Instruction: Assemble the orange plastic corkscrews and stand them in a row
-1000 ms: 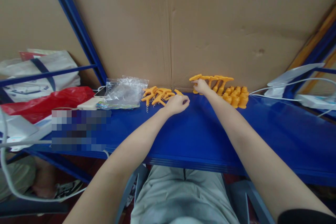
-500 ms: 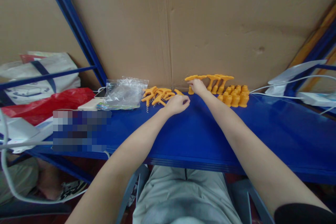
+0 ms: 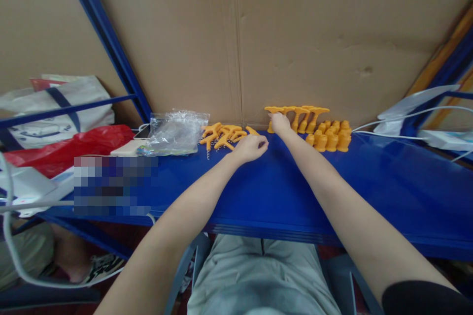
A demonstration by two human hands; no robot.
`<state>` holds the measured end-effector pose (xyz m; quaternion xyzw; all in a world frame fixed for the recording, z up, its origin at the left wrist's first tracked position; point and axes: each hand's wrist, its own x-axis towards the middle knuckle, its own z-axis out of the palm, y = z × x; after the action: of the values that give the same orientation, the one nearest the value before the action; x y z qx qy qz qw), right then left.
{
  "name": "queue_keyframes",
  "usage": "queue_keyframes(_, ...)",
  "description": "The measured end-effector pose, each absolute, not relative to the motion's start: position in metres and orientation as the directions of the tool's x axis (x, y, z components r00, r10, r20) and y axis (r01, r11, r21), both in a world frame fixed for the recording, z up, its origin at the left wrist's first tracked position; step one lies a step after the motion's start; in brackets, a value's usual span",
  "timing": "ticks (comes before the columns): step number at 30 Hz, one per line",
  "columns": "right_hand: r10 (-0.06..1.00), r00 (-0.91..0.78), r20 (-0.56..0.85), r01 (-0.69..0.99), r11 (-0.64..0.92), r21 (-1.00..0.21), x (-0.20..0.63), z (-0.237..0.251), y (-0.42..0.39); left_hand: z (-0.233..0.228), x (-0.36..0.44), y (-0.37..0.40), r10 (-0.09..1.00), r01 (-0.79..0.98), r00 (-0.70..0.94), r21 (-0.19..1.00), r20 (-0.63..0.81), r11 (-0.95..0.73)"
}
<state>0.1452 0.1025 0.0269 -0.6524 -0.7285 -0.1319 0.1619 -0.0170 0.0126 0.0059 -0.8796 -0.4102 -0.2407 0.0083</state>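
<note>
Standing upright — orange T-shaped pieces point(image 3: 296, 119)

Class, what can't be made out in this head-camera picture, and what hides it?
Head view:
- Right hand: whether its grip closes on the leftmost standing orange T-handle; the hand blocks it.
- Left hand: whether its grip holds anything; its back hides that.
- Piled orange corkscrews: exact count; they overlap.
- Black sleeve: cut off, bottom edge.

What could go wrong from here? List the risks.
The right hand, at the end of the row of upright T-handled pieces, could topple a neighbour. That might knock the orange sleeves nearby. Exposed spirals in the corkscrew pile could prick the left hand.
</note>
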Motion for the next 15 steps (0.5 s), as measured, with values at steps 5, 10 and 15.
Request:
queue_keyframes(5,0.894,-0.207,0.398,0.977,0.171,0.124,0.153,0.029,0.1,0.005,-0.017,0.013,0.715,0.724,0.543,0.186,0.44,-0.664)
queue_keyframes(10,0.914,-0.189,0.36,0.98,0.153,0.125,0.159,0.034,0.097,0.006,-0.017,0.012,0.713,0.729,0.557,0.161,0.426,-0.666)
queue_keyframes(15,0.92,-0.206,0.334,0.976,0.168,0.139,0.163,0.039,0.098,0.005,-0.016,0.013,0.712,0.722,0.554,0.175,0.432,-0.669)
